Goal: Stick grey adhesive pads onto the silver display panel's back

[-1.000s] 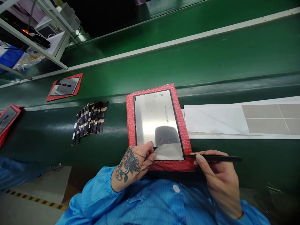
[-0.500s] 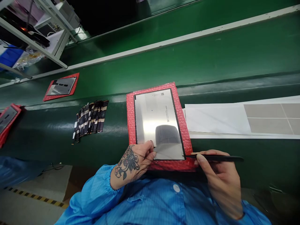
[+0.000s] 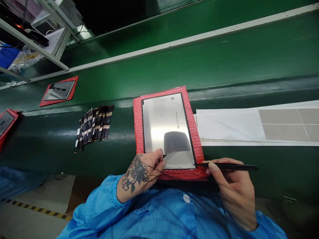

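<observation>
Two things are pinched at the near edge of a panel [image 3: 164, 122]: film [image 3: 179, 161] by the left hand [image 3: 142, 172], the nearer to it, and tweezers [image 3: 231, 165] by the right hand [image 3: 231, 189], tips pointing left at the panel's corner. The panel lies straight ahead on red bubble wrap [image 3: 137, 132], long axis running away from the wearer.

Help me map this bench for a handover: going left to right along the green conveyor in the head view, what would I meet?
Cut-off display panel → smaller-looking display panel on red bubble wrap → bundle of flat flex cables → central display panel → white sheet
</observation>
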The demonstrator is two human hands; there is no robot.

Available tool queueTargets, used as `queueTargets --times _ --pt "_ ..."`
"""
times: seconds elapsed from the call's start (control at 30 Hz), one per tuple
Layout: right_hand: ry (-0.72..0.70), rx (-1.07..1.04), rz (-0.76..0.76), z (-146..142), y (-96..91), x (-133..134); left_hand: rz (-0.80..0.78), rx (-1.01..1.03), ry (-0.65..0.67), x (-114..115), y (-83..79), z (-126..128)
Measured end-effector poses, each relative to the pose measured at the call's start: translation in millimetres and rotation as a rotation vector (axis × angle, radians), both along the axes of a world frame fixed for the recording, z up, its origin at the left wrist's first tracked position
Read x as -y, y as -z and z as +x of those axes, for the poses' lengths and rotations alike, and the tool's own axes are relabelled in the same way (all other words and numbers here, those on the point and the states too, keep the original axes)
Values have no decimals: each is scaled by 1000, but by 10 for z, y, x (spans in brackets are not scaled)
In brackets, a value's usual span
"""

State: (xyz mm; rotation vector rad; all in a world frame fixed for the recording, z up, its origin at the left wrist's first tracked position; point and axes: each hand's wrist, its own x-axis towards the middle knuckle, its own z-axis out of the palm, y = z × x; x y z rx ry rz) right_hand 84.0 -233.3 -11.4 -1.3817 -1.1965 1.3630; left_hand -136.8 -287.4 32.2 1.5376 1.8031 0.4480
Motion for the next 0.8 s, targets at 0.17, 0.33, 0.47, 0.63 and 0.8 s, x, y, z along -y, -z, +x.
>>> queueTargets --times 0.17,0.33,0.47,0.63,0.8 --pt "9 -26 -7 -18 -11 -10 -39 -17 -12 -16 -24 -3" --pt "11 -36 -2 -16 -11 -12 -38 -10 0 -24 -23 -1" --pt "12 -36 -4 -8 2 -6 -55 -26 -7 -20 -23 4" --pt "11 -16 9 -7 6 3 -72 -17 -7 -18 -17 -4" --pt "23 -32 -18 -15 0 3 -39 3 9 -15 -21 -11"
